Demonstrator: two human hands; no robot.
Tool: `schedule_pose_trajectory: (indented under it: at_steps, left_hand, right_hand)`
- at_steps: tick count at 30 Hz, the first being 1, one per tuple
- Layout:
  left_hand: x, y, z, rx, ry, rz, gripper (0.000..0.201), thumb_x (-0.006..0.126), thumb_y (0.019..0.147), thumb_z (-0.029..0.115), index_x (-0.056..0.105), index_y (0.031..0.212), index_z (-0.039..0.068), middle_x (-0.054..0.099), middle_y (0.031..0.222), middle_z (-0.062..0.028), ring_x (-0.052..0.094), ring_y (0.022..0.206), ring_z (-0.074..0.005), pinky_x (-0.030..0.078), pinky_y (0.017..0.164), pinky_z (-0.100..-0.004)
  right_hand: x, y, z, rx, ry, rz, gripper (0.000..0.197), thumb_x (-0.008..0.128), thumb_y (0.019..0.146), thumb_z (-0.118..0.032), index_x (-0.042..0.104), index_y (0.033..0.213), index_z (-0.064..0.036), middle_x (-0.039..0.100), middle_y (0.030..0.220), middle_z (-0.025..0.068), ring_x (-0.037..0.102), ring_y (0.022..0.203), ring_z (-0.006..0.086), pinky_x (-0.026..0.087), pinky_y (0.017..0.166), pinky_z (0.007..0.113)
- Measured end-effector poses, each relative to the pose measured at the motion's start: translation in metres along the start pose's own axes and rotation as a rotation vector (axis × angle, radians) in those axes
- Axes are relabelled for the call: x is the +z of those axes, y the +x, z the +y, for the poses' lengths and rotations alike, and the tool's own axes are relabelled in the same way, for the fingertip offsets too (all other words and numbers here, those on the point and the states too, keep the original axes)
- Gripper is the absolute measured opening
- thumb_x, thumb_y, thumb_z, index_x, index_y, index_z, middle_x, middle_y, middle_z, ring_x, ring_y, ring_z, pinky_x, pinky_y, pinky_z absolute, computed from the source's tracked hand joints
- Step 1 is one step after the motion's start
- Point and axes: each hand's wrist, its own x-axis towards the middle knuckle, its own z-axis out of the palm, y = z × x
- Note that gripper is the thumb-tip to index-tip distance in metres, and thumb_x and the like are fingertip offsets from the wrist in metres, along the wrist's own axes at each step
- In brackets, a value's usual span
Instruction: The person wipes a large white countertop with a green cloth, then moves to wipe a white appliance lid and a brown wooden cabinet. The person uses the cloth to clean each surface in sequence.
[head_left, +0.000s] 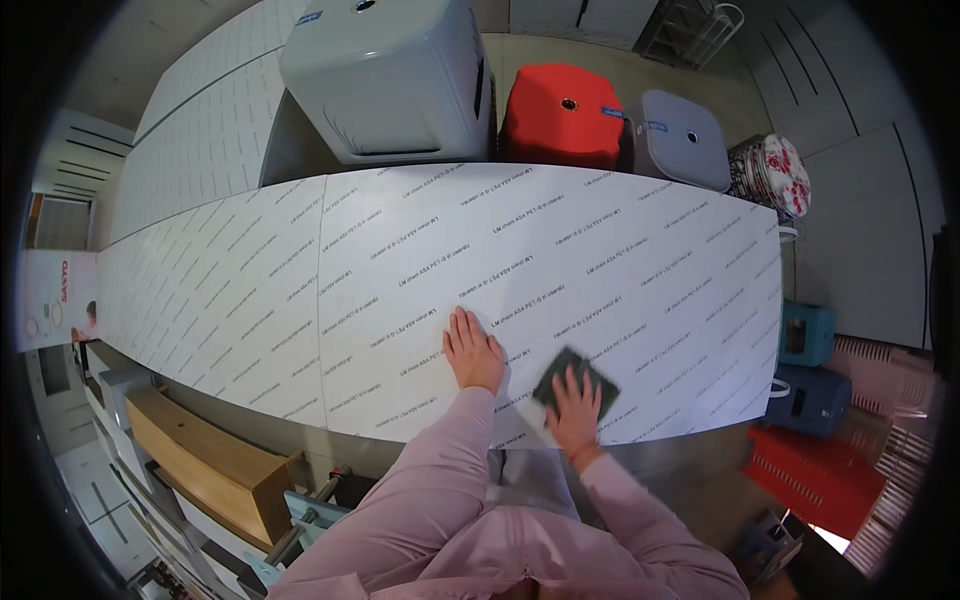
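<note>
My left hand (472, 352) lies flat on the white table (420, 250), its fingers stretched forward and nothing in it. To its right, near the table's front edge, my right hand (575, 408) presses on a dark green cloth (607, 392). The cloth looks folded into a rough square and lies flat on the surface; the palm and fingers cover its middle. Slanting rows of small print run across the tabletop. A seam divides it left of my left hand.
Beyond the far edge stand a large grey-green stool (385, 90), a red stool (562, 115), a grey stool (680, 140) and a flower-patterned round seat (787, 172). A wooden drawer (205, 455) is at lower left. Teal (806, 335) and red plastic pieces (815, 480) are at right.
</note>
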Motion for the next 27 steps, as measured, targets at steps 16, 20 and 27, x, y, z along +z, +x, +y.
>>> schedule_pose_trajectory:
  at_steps: [16, 20, 27]
  left_hand:
    - [-0.005, 0.006, -0.002, -0.038, 0.01, -0.044, 0.065, 0.053, 0.093, 0.024, 0.037, 0.151, -0.002, 0.03, 0.163, -0.0176, 0.026, 0.151, -0.0332, 0.016, 0.123, -0.0526]
    - [-0.002, 0.001, 0.009, -0.014, -0.028, -0.064, 0.065, 0.054, 0.092, 0.024, 0.038, 0.15, -0.002, 0.032, 0.162, -0.0177, 0.026, 0.151, -0.0337, 0.017, 0.123, -0.0536]
    - [-0.002, 0.0, 0.0, -0.027, 0.006, -0.064, 0.066, 0.054, 0.092, 0.026, 0.039, 0.15, -0.002, 0.032, 0.162, -0.0169, 0.026, 0.151, -0.0334, 0.017, 0.123, -0.0533]
  right_hand:
    - [-0.031, 0.1, 0.009, -0.047, -0.025, 0.098, 0.059, 0.061, 0.089, -0.022, 0.049, 0.147, -0.0155, 0.033, 0.162, 0.0046, 0.028, 0.148, 0.0345, 0.02, 0.121, 0.059]
    - [0.028, -0.061, 0.028, -0.023, -0.089, 0.021, 0.062, 0.064, 0.086, -0.033, 0.054, 0.145, -0.016, 0.036, 0.161, 0.0095, 0.028, 0.147, 0.041, 0.018, 0.118, 0.066]
    - [-0.038, 0.133, 0.025, 0.144, -0.029, 0.232, 0.067, 0.063, 0.092, -0.042, 0.045, 0.152, -0.0162, 0.028, 0.165, 0.0087, 0.025, 0.148, 0.041, 0.018, 0.119, 0.062]
